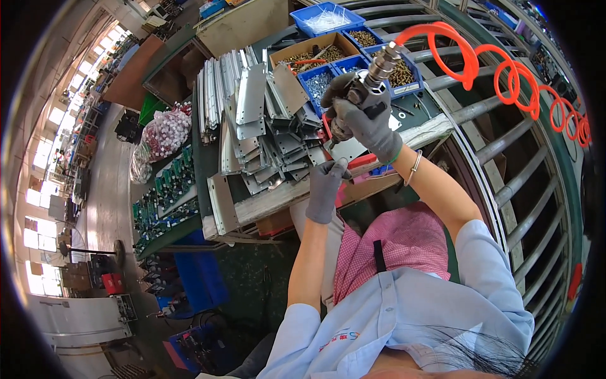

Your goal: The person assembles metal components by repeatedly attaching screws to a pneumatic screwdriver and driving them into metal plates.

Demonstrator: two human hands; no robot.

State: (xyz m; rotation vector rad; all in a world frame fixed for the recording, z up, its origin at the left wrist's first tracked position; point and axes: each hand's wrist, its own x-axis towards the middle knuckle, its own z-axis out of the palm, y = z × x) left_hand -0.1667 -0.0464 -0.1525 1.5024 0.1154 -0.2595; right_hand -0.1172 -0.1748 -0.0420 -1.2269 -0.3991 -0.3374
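Note:
In a grey glove, my right hand (372, 129) is wrapped round an air-powered hand tool (382, 63). Its metal rear end points up and away, joined to a red coiled hose (467, 63). The tool's nose hangs over a flat metal plate (348, 149) near the table's front edge. My left hand (323, 189), also gloved, is at that edge just left of the plate, with thumb and fingertips pressed together. What they pinch, if anything, is too small to make out. A red strip (363, 162) runs along the edge between my hands.
Bent metal plates (278, 142) lie in a loose heap left of my hands. Behind are blue bins (404, 82) and a cardboard box (315, 52) of small brass-coloured parts. A roller conveyor (505, 148) stands at right; green circuit boards (170, 196) are at left.

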